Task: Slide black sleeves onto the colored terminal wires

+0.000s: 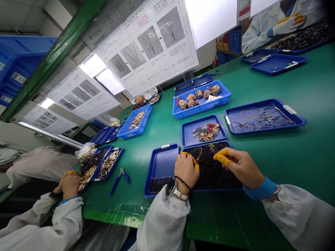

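My left hand (186, 170), with yellow finger covers and a watch at the wrist, is closed over the left side of a tray of black tubes (211, 174); thin wires show at its fingertips. My right hand (239, 163) pinches at the right of the same tray, and whatever lies between its fingertips is too small to make out. Coloured wires with gold ends (207, 132) are heaped in a blue tray just behind. To the left, a blue tray (164, 162) holds a row of black-sleeved wires (158, 184) at its near end.
Blue-handled cutters (119, 179) lie on the green table (136, 157). A tray with loose wires (264, 116) stands at right; a bin of wire bundles (201, 99) is behind. A co-worker's hands (68, 183) are at left beside trays of gold parts (110, 163). Printed sheets (157, 45) hang above.
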The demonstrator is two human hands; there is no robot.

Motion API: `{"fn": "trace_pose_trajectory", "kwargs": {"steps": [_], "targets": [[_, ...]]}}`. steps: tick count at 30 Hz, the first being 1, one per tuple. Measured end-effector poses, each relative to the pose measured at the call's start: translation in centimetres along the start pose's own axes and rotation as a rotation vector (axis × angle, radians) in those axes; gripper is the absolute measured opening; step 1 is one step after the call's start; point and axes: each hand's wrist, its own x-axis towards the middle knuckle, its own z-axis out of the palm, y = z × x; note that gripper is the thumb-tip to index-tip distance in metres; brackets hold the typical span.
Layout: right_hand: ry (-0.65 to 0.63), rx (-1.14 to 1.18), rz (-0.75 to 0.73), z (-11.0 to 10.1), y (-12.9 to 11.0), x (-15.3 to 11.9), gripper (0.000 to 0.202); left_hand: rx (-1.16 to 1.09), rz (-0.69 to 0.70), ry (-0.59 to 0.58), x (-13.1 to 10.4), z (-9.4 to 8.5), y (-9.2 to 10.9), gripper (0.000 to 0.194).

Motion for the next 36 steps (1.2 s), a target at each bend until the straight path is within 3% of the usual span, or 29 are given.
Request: {"fn": "trace_pose_trajectory", "kwargs": {"steps": [12,21,27,36], "targets": [[-0.014,0.001,-0.019,0.0,0.3,0.1,0.015,0.030,-0.021,0.029,-0.5,-1.0,0.2,0.007],[-0.017,-0.015,-0.034,0.0,0.5,0.1,0.014,-0.175,0.027,0.051,-0.6,-0.8,-0.4,0.010],[-0.017,-0.022,-0.016,0.0,0.4,0.1,0.015,-0.285,0.093,0.035,-1.1,-1.5,-0.9,0.040],[-0.029,-0.058,-0.044,0.1,0.8,0.1,0.012,-0.066,0.215,0.012,-0.9,-1.9,-1.0,0.042]]}}
